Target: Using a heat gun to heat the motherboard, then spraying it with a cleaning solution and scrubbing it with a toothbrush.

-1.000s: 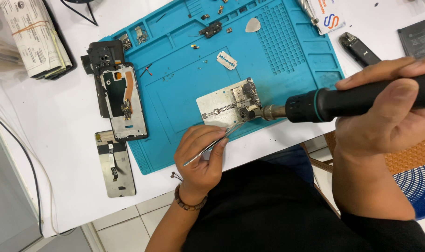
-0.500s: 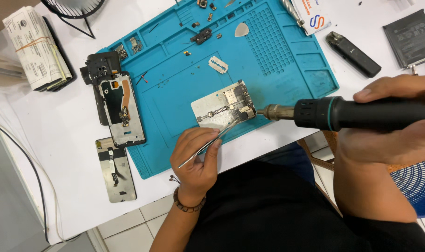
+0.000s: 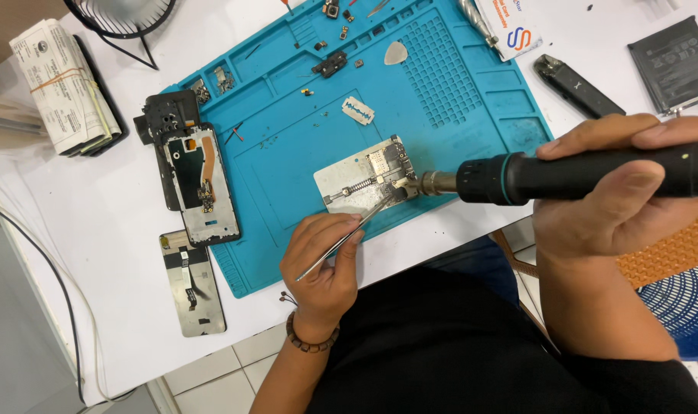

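So the right hand point(image 3: 617, 192) is wrapped tight around a fat black hot air tool point(image 3: 586, 175) with a teal ring near the front, held almost level, its metal nozzle pointing left and sitting right at the edge of a small circuit board point(image 3: 389, 165). That board is clamped on a silver metal holder plate point(image 3: 347, 186), which lies on the big blue work mat point(image 3: 456, 84), near the mat's front edge and close to the person's body.

The left hand point(image 3: 324, 264) is closed in a pinch on thin metal tweezers point(image 3: 347, 236), gripped like a pen. The tips reach up and to the right to the lower edge of the board, just beside the nozzle. Can't tell if the tips actually touch a part or just hang over it, it's too small. There's a beaded bracelet point(image 3: 311, 341) on that wrist.

Other stuff around: an opened phone frame point(image 3: 199, 184) with an orange flex strip lies across the left edge of the mat, half on the white desk point(image 3: 96, 253). A separate grey phone panel point(image 3: 193, 285) lies on the desk just below it. On the mat further back there's a razor blade point(image 3: 358, 111), a pale guitar-style pick point(image 3: 396, 53) and some tiny loose parts. A flat black battery point(image 3: 673, 65) sits on the desk at the far right, with a slim black device point(image 3: 577, 86) between it and the mat. A banded stack of papers point(image 3: 65, 88) is off at the far left.
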